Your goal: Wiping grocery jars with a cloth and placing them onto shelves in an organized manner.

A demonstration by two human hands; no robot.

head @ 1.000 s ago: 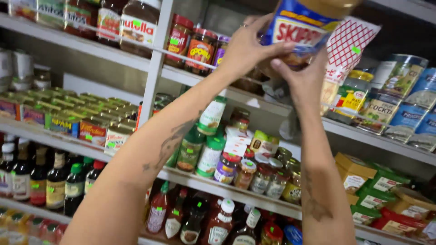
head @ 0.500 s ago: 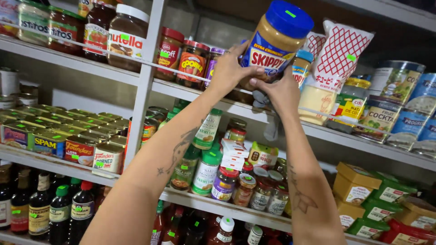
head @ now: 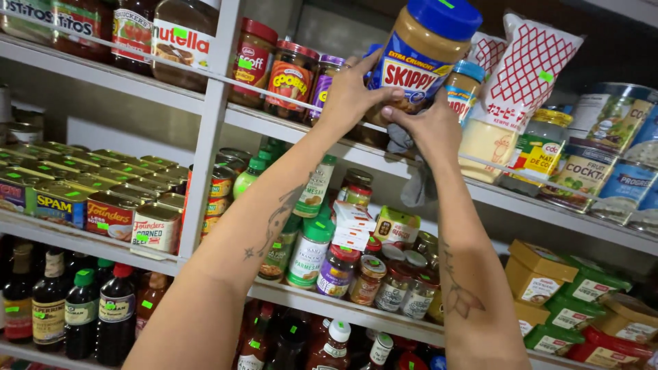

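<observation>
At the far left, the top shelf (head: 103,72) carries jars cut off by the frame's upper edge, so their lids are out of sight; a big brown chocolate-spread jar (head: 179,41) stands among them. One shelf down lie rows of flat rectangular meat tins (head: 110,212), too many and too overlapped to count surely. Below these, dark sauce bottles (head: 82,308) stand close together, their bases cut off.

Right of the white upright (head: 205,137), three smaller jars with red and purple lids (head: 291,75) line the upper shelf. The left hand (head: 353,92) wraps its fingers around the left side of the peanut butter jar (head: 421,58), thumb pressed on the label. The jar has a blue lid, is full of tan spread, and is held just above the upper shelf's edge. The right hand (head: 428,127) grips the jar's lower right with fingers curled, and a grey cloth (head: 411,175) hangs from under this hand, its top hidden.

Behind the jar a second blue-lidded jar (head: 462,89) is half hidden. Further right stand a red-and-white netted squeeze bag (head: 531,65) and several cans (head: 603,151), partly cut off.
</observation>
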